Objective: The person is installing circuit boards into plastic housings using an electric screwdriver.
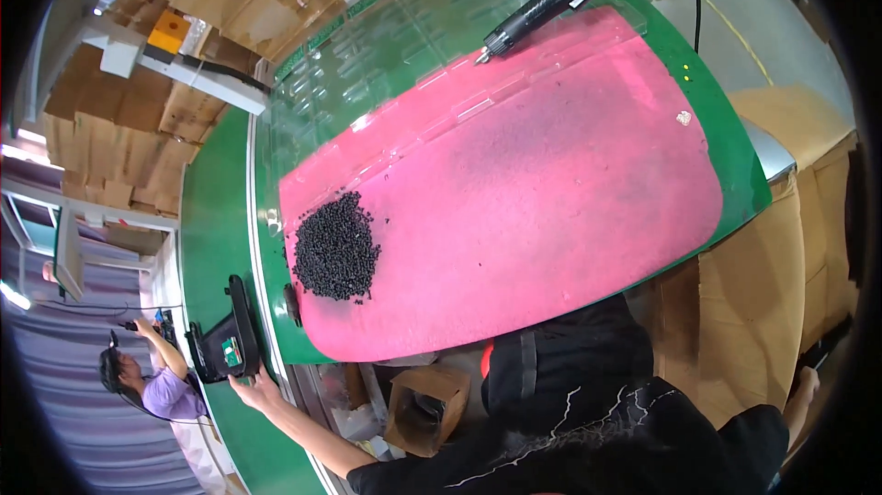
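Note:
My left hand reaches out to the left and grips the near edge of a black plastic housing. A small green circuit board sits inside the housing, which rests on the green bench beyond the metal strip. My right hand is far off at the right rim, low beside a cardboard box; its fingers are too small and dark to read. A heap of small black screws or pellets lies on the left part of the pink mat. A black electric screwdriver lies at the mat's far edge.
Clear plastic trays cover the far side of the green bench. Large cardboard stands at the right, and a small open carton sits below the bench. Another person works at the far left. Stacked cartons stand behind.

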`<action>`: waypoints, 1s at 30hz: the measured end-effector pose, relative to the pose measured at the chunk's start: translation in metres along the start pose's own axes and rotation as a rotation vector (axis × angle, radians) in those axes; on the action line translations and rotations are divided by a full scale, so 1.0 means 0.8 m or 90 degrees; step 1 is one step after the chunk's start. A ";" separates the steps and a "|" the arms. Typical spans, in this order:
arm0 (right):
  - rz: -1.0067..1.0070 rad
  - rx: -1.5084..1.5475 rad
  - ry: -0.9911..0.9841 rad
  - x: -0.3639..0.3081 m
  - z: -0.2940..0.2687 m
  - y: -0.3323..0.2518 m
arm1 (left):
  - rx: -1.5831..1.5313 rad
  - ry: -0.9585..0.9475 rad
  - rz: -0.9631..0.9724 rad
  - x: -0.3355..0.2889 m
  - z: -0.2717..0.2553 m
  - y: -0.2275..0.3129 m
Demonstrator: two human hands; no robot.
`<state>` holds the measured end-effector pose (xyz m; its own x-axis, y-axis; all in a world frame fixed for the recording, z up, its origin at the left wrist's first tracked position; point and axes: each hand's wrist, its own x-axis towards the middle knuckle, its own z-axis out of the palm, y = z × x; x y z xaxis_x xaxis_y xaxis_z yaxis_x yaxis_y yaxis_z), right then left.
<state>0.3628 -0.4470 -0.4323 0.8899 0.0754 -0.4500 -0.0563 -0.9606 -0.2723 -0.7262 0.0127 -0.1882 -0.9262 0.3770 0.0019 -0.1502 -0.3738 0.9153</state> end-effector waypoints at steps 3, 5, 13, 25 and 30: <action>-0.011 0.158 -0.038 -0.040 -0.015 0.010 | 0.136 0.035 0.101 -0.007 0.024 -0.022; -0.035 0.252 -0.060 -0.042 -0.045 0.020 | 0.284 0.031 0.195 -0.024 0.036 -0.036; -0.153 0.720 -0.071 -0.092 -0.196 -0.199 | 0.353 -0.239 0.460 -0.104 0.130 -0.018; -0.437 0.586 -0.351 -0.541 0.007 -0.561 | 0.343 -1.029 0.378 -0.297 0.286 -0.037; -0.568 0.183 -0.776 -0.591 0.046 -0.591 | 0.389 -1.098 0.465 -0.327 0.332 -0.087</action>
<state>-0.0478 -0.0187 -0.1227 -0.2114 0.8837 -0.4176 0.0662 -0.4133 -0.9082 -0.3813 0.1654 -0.1452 0.5760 0.7357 0.3563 0.5065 -0.6633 0.5508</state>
